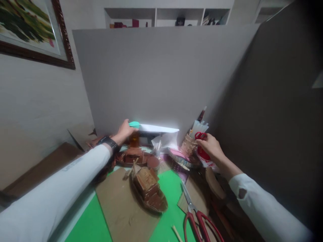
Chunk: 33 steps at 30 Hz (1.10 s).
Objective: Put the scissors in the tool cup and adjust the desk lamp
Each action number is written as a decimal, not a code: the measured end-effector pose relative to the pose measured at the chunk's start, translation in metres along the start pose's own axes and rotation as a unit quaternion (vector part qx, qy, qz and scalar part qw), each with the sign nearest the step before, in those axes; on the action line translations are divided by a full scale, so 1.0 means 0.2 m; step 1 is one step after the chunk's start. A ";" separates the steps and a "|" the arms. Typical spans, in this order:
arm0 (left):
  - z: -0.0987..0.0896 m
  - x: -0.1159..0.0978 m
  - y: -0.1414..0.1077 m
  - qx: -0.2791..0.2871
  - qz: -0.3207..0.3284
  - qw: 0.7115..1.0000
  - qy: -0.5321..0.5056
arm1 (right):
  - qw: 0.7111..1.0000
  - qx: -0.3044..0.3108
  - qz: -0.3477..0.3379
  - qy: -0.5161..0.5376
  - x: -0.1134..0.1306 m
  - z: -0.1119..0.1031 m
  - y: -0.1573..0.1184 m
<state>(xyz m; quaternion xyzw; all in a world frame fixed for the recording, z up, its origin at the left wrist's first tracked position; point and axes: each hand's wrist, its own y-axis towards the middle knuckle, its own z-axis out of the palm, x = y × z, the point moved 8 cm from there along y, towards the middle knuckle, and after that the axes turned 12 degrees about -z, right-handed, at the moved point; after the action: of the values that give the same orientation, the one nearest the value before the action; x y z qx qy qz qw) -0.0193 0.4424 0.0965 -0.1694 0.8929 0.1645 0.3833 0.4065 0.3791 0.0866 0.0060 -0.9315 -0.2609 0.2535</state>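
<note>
My left hand [125, 130] reaches to the back of the table, its fingers closed around the top of a jar [134, 140] with a turquoise lid and amber contents. At the back right, my right hand [211, 146] pinches a red looped handle [200, 135] beside a woven-looking holder [188, 145]; the rest of that item is hidden. Pale translucent sticks [199, 127] stand up from the holder. Nearer to me, a brown model boat [147, 186] with a cabin rests on a cardboard sheet [118, 205]. A second model boat [133, 156] lies behind it, below the jar.
Large red-handled scissors [193, 210] lie with their blades slightly apart on a cardboard piece and the green mat [169, 188]. A round brown container [153, 163] stands between the boats. A grey panel [161, 74] rises behind the table, and a dark panel [262, 111] on the right.
</note>
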 end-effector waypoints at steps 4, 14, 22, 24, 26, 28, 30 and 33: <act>0.02 -0.03 0.01 0.002 0.009 1.000 0.003 | 1.000 0.005 -0.003 -0.026 0.04 -0.05 -0.02; 0.05 -0.06 0.05 -0.016 -0.003 1.000 0.010 | 0.999 -0.003 -0.046 -0.028 0.07 -0.10 -0.06; 0.00 -0.04 0.04 -0.053 -0.014 0.998 -0.027 | 0.997 -0.008 -0.055 -0.048 0.10 -0.14 -0.06; -0.02 -0.03 0.03 -0.058 -0.013 0.998 -0.036 | 0.997 -0.008 -0.056 -0.057 0.10 -0.13 -0.05; -0.04 -0.02 0.03 -0.062 -0.011 0.997 -0.042 | 0.996 -0.008 -0.058 -0.067 0.11 -0.11 -0.04; -0.05 -0.02 0.03 -0.065 -0.010 0.997 -0.046 | 0.995 -0.010 -0.065 -0.075 0.11 -0.09 -0.03; -0.07 -0.02 0.04 -0.066 -0.008 0.996 -0.051 | 0.994 -0.013 -0.076 -0.081 0.12 -0.07 0.00; -0.10 -0.03 0.05 -0.067 -0.006 0.996 -0.058 | 0.992 -0.015 -0.087 -0.092 0.12 -0.03 0.03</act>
<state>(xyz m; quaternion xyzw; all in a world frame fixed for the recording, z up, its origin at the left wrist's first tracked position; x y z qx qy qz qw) -0.0318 0.4443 0.1150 -0.1904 0.8550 0.2316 0.4231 0.3890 0.3788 0.1055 0.0593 -0.9429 -0.2950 0.1430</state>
